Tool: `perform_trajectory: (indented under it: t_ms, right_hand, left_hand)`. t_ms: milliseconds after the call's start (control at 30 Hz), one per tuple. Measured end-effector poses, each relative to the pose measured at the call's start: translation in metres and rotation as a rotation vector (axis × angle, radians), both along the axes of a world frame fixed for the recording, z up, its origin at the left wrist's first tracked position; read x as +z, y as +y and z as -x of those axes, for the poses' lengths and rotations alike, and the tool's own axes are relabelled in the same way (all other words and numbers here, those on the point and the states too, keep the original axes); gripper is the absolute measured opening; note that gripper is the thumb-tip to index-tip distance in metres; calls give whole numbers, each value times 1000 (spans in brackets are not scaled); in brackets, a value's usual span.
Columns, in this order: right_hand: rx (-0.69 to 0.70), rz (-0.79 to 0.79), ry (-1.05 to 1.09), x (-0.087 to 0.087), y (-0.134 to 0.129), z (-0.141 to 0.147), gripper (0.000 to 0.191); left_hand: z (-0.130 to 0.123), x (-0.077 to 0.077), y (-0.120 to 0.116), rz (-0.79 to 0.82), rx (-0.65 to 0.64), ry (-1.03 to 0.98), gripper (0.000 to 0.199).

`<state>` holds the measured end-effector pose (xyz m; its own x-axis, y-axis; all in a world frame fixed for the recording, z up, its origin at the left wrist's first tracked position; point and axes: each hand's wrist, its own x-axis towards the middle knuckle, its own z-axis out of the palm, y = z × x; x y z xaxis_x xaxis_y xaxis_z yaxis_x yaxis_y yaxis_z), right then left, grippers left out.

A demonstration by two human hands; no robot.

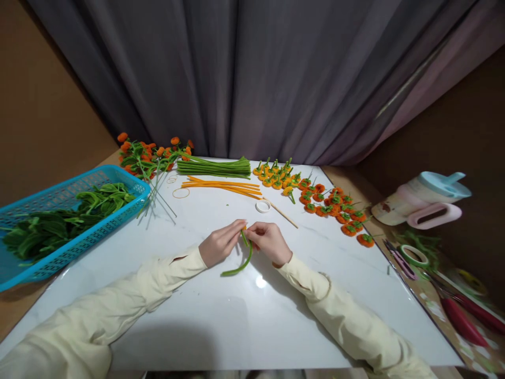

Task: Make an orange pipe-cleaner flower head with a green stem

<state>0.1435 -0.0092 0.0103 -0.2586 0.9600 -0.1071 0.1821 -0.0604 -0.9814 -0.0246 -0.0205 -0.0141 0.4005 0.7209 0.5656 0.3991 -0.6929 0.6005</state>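
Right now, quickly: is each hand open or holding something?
Left hand: closed, pinching the orange-and-green piece.
Right hand: closed, pinching the same piece.

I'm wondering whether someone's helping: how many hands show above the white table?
2: the bare left hand and the right hand, meeting at the upper end of a curved, fuzzy green stem. No others show.
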Motion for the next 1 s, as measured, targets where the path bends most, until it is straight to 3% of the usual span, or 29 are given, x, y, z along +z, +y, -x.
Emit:
perform_trajectory:
  t_ms: [100,233,333,400,500,667,800,1000]
  right_hand:
    - [36,-20,-21,1,-2,2,22]
    - [182,-9,-34,8,1,-1,23]
    - [318,-24,-83,15,8,-11,17]
    - [356,-219,-219,17,13,-18,12]
    - [338,-699,-470,21,16,-26,17]
    - [485,-1253,-793,34,9,-23,42]
    - [629,-1454,-937,34,6,-18,30]
    - [548,-1591,-918,20,13,-21,26]
  left_hand:
    - [-1,-1,-2,17,-20,9,35]
    - [-2,1,-2,76,27,-19,33]
    - [-3,4,3,273,96,-138,31]
    - [-3,5,8,484,85,-263,33]
    - [-2,5,15,784,10,-450,39]
    - [-1,9,20,954,-75,-514,30]
    - [0,14,22,1073,-133,-544,24]
    - [2,14,26,1225,-130,-640,38]
